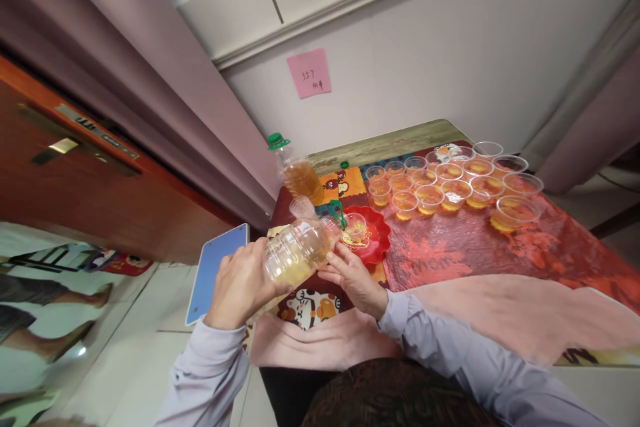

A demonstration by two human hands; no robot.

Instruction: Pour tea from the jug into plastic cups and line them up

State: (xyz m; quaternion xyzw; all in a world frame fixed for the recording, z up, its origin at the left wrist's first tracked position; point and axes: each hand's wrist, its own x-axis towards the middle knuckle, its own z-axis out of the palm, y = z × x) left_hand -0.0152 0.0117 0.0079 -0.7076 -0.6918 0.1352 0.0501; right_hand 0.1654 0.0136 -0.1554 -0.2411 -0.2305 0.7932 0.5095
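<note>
At the far left of the frame, people's legs (35, 290) show on the floor below the wooden door (125, 193). Rightward, near the lower middle, a blue board (217, 273) sits just beside your left hand (243, 280), whose fingers are clamped around the base end of a clear bottle (295, 253) with pale yellow liquid in it. The bottle is at the centre of the frame, tilted well over: its long axis runs from your left palm at the lower left up to the neck at the upper right. Behind it stands a jug (303, 177) of amber liquid with a green cap. Your right hand (357, 277) is the nearer one to the neck, which lies just up and left of its fingertips; those fingers are slightly spread under the shoulder, and you cannot tell from here whether they grip it. The mouth points at a clear cup (356, 227) on a red scalloped plate (383, 247), just beyond. Across the right of the frame, rows of filled cups (430, 197) stand on the patterned table covering (440, 257).
</note>
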